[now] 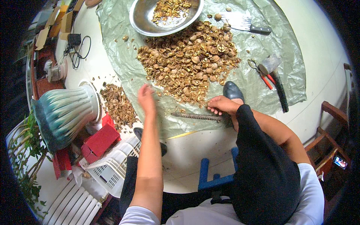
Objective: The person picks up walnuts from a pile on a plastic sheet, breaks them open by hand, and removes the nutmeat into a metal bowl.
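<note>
A large heap of cracked walnuts [191, 60] and shells lies on a green plastic sheet [123, 56]. My left hand [146, 98] is at the heap's near left edge, its fingers smeared by motion; whether it holds anything does not show. At the heap's near right edge, beside my shoe [233, 92], my right hand [222, 105] has its fingers curled together, and what they may hold is hidden. Just below that hand lies a ribbed metal rod [197, 116]. Beyond the heap stands a metal bowl [139, 17] with walnut kernels [170, 9] in it.
To the right lie a mallet [270, 64], red-handled pliers [267, 80] and a wide-bladed knife [260, 29]. On the left are a shell pile [119, 103], a teal-and-white pot [69, 112], a red box [100, 143] and a white basket [108, 176]. A blue stool [214, 182] is near me.
</note>
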The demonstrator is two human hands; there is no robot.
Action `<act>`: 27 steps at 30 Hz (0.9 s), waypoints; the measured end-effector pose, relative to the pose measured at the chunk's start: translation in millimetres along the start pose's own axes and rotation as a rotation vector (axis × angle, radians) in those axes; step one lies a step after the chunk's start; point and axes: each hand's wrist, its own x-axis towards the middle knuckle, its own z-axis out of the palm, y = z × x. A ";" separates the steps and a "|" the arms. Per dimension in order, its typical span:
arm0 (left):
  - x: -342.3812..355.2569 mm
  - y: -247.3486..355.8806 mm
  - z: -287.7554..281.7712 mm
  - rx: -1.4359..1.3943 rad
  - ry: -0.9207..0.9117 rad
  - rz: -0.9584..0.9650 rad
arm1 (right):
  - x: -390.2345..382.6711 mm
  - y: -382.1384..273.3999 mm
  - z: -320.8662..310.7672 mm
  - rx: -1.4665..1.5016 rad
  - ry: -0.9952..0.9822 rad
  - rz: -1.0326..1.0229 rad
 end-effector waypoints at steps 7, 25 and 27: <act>-60.8 41.1 125.2 0.549 -0.454 0.620 | -3.7 -4.4 5.7 -0.048 0.024 0.033; -77.7 41.3 141.1 0.512 -0.398 0.698 | -1.3 -0.7 -11.5 0.116 0.116 -0.034; -78.8 43.7 146.3 0.615 -0.447 0.751 | -1.7 -0.8 -6.8 0.135 0.096 0.001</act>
